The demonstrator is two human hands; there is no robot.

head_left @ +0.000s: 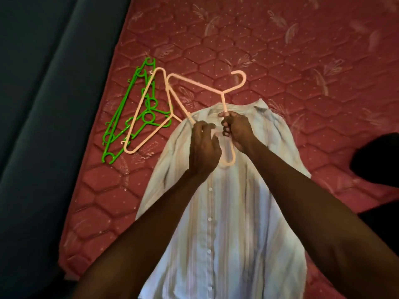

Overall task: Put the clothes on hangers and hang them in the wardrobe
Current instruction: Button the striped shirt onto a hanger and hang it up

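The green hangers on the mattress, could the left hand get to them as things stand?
Probably yes. The green hangers lie uncovered left of the left hand, but it would first have to release the shirt.

green hangers, pink hanger, striped shirt

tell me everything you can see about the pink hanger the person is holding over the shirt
The pink hanger looks like thin pale plastic, a triangle frame with a curved hook pointing up-right. It is held tilted above the collar of the striped shirt lying buttoned on the red mattress. The right hand grips one arm near the neck; the left hand holds the other side. One rounded end pokes out below the hands.
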